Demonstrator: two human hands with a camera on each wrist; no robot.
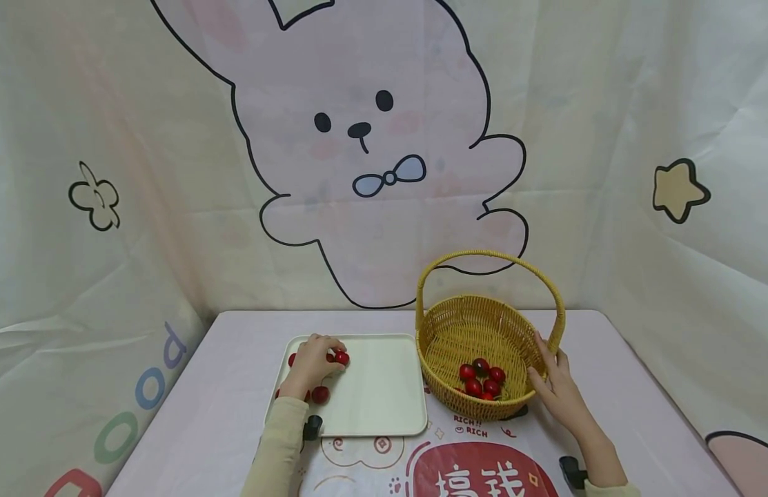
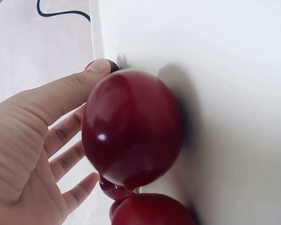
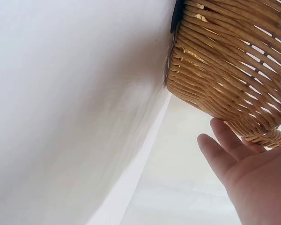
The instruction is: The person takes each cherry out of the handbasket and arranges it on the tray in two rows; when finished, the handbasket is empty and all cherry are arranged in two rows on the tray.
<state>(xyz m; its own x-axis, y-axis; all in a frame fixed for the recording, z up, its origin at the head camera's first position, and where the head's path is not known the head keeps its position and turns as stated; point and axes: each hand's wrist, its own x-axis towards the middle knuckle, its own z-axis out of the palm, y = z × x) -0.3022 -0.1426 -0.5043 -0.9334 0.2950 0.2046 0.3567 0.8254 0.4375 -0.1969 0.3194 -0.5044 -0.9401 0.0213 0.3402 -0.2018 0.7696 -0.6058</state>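
At the left of the white tray (image 1: 384,386), my left hand (image 1: 314,360) pinches a red cherry (image 1: 342,357) between thumb and fingertips. Its thumb (image 2: 75,91) overlaps that fruit in the left wrist view, the other fingers spread behind. A big, dark red cherry (image 2: 133,126) fills the middle of that view, nearer the camera. More cherries lie on the tray around the hand, one of them a cherry (image 1: 320,395) beside the wrist. My right hand (image 1: 560,390) holds the yellow wicker basket (image 1: 442,376) at its right rim, below the handle. Several cherries (image 1: 473,386) sit inside.
A tall arched handle (image 1: 489,253) rises over the basket, which stands just right of the tray. The table (image 1: 191,407) has a light cloth with a red printed patch (image 1: 483,473) in front. Printed fabric (image 1: 576,172) hangs behind and at both sides.
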